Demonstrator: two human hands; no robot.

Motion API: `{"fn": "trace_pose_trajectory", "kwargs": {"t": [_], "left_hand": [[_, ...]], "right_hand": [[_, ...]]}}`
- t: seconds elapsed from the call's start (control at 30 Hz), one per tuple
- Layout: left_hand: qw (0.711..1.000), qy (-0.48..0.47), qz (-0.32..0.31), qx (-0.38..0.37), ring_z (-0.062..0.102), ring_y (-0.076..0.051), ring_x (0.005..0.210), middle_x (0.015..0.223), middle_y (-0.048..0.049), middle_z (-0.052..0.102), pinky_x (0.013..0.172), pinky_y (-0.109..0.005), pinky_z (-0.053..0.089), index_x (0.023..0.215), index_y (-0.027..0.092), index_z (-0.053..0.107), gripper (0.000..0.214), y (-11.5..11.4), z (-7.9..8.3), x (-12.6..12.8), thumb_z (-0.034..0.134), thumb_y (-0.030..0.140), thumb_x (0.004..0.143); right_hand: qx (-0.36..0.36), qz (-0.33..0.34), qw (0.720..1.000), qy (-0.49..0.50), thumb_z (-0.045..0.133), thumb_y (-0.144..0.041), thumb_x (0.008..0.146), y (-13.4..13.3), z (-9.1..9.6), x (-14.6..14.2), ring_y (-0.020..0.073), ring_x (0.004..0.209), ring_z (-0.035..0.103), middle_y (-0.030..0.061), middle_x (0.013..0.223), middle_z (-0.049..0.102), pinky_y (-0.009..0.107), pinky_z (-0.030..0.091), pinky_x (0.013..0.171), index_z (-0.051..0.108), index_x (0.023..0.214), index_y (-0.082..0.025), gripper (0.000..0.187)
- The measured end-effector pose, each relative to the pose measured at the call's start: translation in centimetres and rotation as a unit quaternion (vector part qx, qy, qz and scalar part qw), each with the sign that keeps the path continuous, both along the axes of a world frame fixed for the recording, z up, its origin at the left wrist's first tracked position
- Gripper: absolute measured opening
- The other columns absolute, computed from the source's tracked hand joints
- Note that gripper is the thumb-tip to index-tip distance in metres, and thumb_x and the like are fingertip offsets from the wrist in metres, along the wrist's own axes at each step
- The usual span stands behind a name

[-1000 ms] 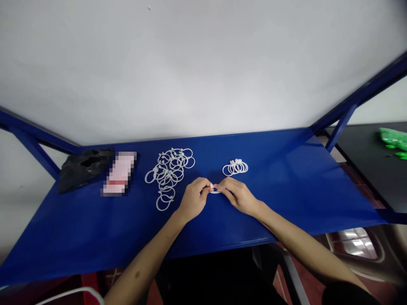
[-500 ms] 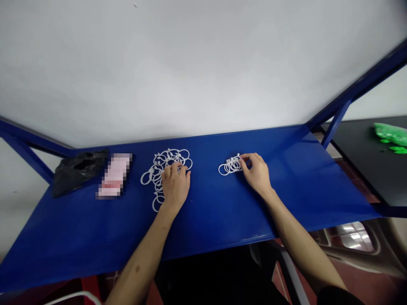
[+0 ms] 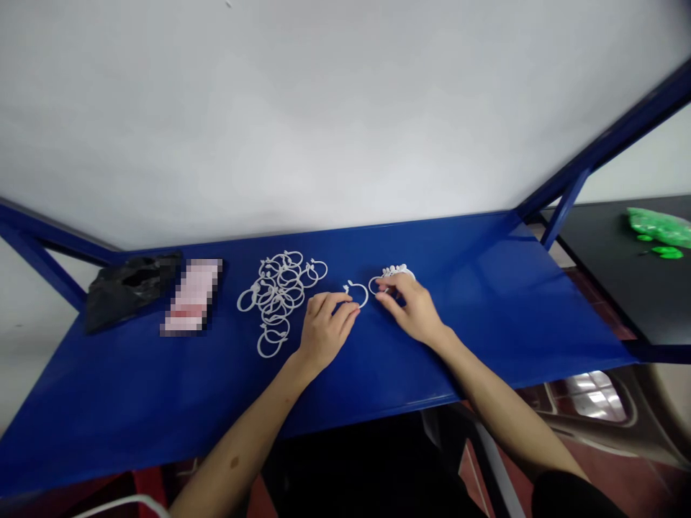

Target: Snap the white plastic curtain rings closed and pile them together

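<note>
Between the thumb and fingers of my left hand (image 3: 327, 327) is one white plastic shower-curtain ring (image 3: 366, 291), its gap and small knobbed ends facing up and to the left. My right hand (image 3: 413, 306) curls over a tight row of overlapping white rings (image 3: 395, 270), thumb and index finger closed at the leftmost ring (image 3: 372, 285). The hand covers part of that row. To the left of my left hand, a loose heap of similar white rings (image 3: 278, 291) lies spread on the blue table (image 3: 227, 403).
A black plastic bag (image 3: 127, 291) and a pixelated pink rectangular item (image 3: 194, 295) lie at the left. Blue frame bars (image 3: 566, 205) rise at the table's sides, before a pale wall (image 3: 345, 122). Green bagged items (image 3: 658, 226) sit on a black table at the right.
My left hand has moved right, away from the heap, bringing a single ring along. My right hand has shifted left from the right end of the row to its left end.
</note>
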State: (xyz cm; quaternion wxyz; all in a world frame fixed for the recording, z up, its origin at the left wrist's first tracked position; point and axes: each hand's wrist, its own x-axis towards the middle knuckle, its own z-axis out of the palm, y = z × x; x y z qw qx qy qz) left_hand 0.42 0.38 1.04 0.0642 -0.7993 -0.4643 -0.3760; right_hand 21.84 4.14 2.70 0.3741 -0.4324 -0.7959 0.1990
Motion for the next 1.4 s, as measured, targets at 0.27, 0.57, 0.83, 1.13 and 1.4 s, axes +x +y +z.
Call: {"fn": "trace_pose_trajectory", "kwargs": {"t": [0.27, 0.57, 0.83, 1.13, 1.4], "left_hand": [[0.999, -0.026, -0.023, -0.013, 0.06, -0.019, 0.094, 0.101, -0.0048, 0.07, 0.086, -0.033, 0.05, 0.104, 0.023, 0.069, 0.013, -0.5, -0.2, 0.4, 0.063, 0.018, 0.093], [0.918, -0.257, 0.022, -0.301, 0.065, -0.015, 0.071, 0.089, -0.0023, 0.073, 0.067, -0.028, 0.05, 0.098, 0.021, 0.067, 0.02, -0.1, 0.6, -0.1, 0.052, 0.036, 0.099], [0.888, -0.296, -0.013, -0.352, 0.061, -0.012, 0.064, 0.083, -0.0003, 0.075, 0.063, -0.026, 0.046, 0.093, 0.021, 0.065, 0.018, -0.1, 0.7, -0.4, 0.052, 0.033, 0.097], [0.943, -0.227, -0.027, -0.241, 0.063, -0.014, 0.075, 0.079, 0.0004, 0.066, 0.07, -0.027, 0.051, 0.083, 0.022, 0.063, 0.018, -0.3, 0.0, -0.2, 0.051, 0.013, 0.093], [0.992, -0.022, 0.074, -0.102, 0.061, -0.026, 0.101, 0.106, -0.0097, 0.072, 0.095, -0.044, 0.049, 0.111, 0.018, 0.066, 0.019, 1.1, 0.8, -1.9, 0.056, 0.025, 0.096]], "right_hand": [[-0.113, 0.034, 0.985, 0.13, 0.056, -0.029, 0.098, -1.5, -1.2, -2.2, 0.0121, 0.067, 0.064, -0.0013, 0.08, 0.066, 0.026, 0.054, 0.066, 0.056, 0.123, -0.022, 0.026], [-0.063, 0.051, 0.992, 0.092, 0.055, -0.026, 0.098, -1.4, -1.2, -2.1, 0.0118, 0.069, 0.062, 0.0, 0.081, 0.065, 0.025, 0.052, 0.065, 0.063, 0.124, -0.022, 0.027], [-0.088, 0.085, 0.987, 0.101, 0.057, -0.031, 0.1, -1.8, -1.4, -2.6, 0.0123, 0.065, 0.064, -0.0005, 0.075, 0.067, 0.025, 0.053, 0.065, 0.067, 0.106, -0.019, 0.017], [-0.042, 0.133, 0.989, 0.058, 0.05, -0.026, 0.103, -2.4, -1.8, -2.4, 0.017, 0.084, 0.071, 0.0058, 0.094, 0.073, 0.03, 0.058, 0.076, 0.066, 0.107, -0.022, 0.018], [0.07, -0.035, 0.996, 0.045, 0.055, -0.024, 0.099, -0.5, -1.1, -1.5, 0.0185, 0.089, 0.066, 0.0069, 0.098, 0.065, 0.033, 0.058, 0.075, 0.069, 0.11, -0.025, 0.018]]}}
